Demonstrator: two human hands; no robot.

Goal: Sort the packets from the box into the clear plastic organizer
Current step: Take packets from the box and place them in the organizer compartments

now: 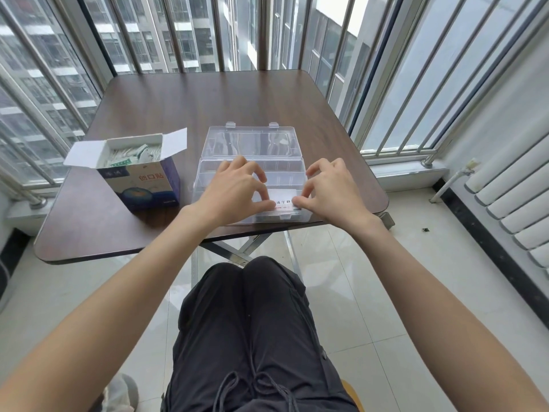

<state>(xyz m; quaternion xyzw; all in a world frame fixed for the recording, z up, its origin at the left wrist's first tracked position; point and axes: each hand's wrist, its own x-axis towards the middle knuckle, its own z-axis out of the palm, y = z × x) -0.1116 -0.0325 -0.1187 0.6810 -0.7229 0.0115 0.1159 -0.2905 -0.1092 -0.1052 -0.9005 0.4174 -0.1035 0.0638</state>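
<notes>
A dark wooden table (178, 93) fills the middle of the frame, with barred windows behind it and a white radiator (511, 203) at the right edge. At the centre of the table a clear plastic organizer (252, 162) is set with its lid thrown back toward the top of the frame; its long axis runs left to right across the picture. To its left, well apart from the hands, an open box (142, 176) is seen with its flaps spread and green-and-white packets (130, 157) heaped inside.

Over the near right part of the organizer both hands are gathered. A single white packet (283, 197) with red and black print is pinched by its ends, the left hand (234, 191) at its left end and the right hand (329, 191) at its right, fingers narrowly curled. The packet lies lengthwise left to right, parallel to the organizer's long side, just above or within a near compartment; whether it touches the floor cannot be told.

The box lies to the left, so the left hand is judged nearer for fetching the next packet
</notes>
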